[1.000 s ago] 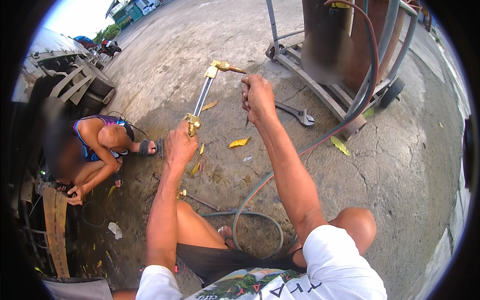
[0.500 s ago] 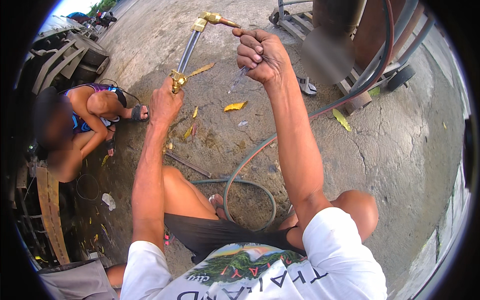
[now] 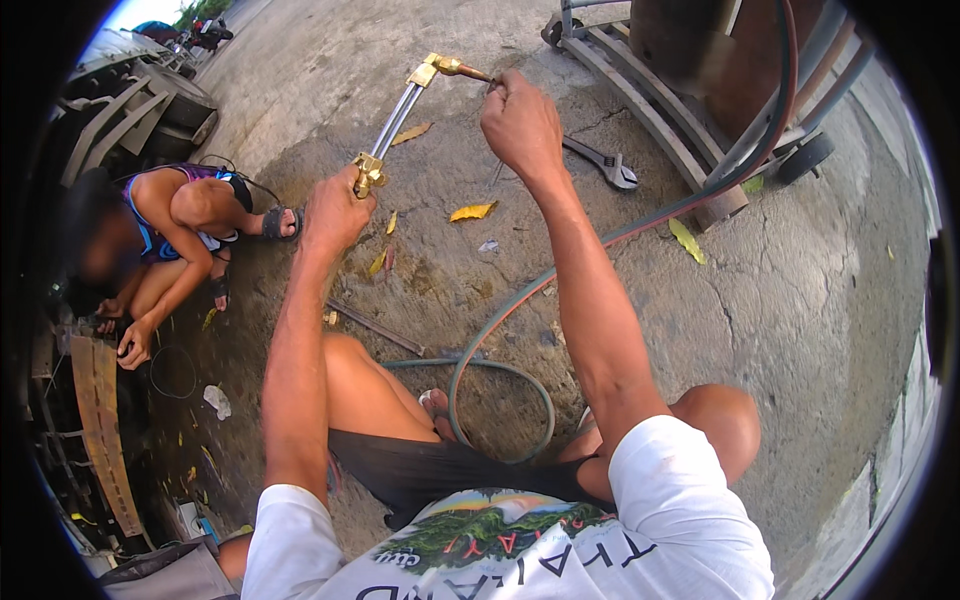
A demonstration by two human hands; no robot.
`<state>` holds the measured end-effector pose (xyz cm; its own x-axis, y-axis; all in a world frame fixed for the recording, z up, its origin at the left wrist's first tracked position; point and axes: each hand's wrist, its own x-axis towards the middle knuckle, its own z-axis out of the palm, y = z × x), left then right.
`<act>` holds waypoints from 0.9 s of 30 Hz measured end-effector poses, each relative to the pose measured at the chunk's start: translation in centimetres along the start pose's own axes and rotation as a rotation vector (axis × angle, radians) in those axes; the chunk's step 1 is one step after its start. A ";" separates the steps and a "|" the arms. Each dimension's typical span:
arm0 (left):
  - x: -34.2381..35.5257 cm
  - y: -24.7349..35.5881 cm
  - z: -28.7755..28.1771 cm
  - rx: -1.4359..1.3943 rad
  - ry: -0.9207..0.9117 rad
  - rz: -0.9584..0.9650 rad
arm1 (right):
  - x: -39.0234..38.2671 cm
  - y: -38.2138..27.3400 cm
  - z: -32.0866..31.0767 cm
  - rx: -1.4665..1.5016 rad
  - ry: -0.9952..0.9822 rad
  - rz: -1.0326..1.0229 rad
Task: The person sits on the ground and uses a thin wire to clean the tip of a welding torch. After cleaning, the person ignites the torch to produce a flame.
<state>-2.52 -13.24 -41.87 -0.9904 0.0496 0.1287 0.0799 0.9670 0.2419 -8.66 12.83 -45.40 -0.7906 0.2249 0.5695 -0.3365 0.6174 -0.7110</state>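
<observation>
Head view: left hand (image 3: 338, 212) grips torch (image 3: 397, 122), eleven o'clock; right hand (image 3: 522, 125) fingers bunched at nozzle (image 3: 474, 74), pinch unclear. I judge nozzle-tending; next needs steadiness.

Rough, cracked concrete (image 3: 800, 310) covers the ground. At upper right, a wheeled cart (image 3: 640, 105) carries a large rust-brown cylinder (image 3: 757, 60). An adjustable wrench (image 3: 613, 171) lies on the concrete near the cart. A curled yellow leaf (image 3: 473, 212) rests near the centre. At left, a person (image 3: 188, 238) in a purple and blue top crouches near a long rusty metal strip (image 3: 103, 430).
</observation>
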 end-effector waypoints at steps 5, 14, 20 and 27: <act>0.8 -3.3 0.8 0.089 0.147 0.025 | 1.3 -0.1 -2.0 1.563 -0.599 0.855; 1.2 -3.8 0.3 0.011 0.161 0.049 | 0.2 -3.3 -1.3 0.131 -0.159 0.089; 0.6 -2.2 0.8 -0.048 0.093 0.013 | 0.9 -3.0 -2.3 1.083 -0.363 0.727; 0.9 -1.1 2.0 -0.302 0.009 -0.024 | 0.9 -5.2 -4.0 1.889 -0.422 0.756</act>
<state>-3.68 -13.72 -43.99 -0.9915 0.0245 0.1276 0.0879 0.8495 0.5202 -5.62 12.89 -39.55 -0.9436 -0.3104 0.1153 0.2610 -0.9114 -0.3182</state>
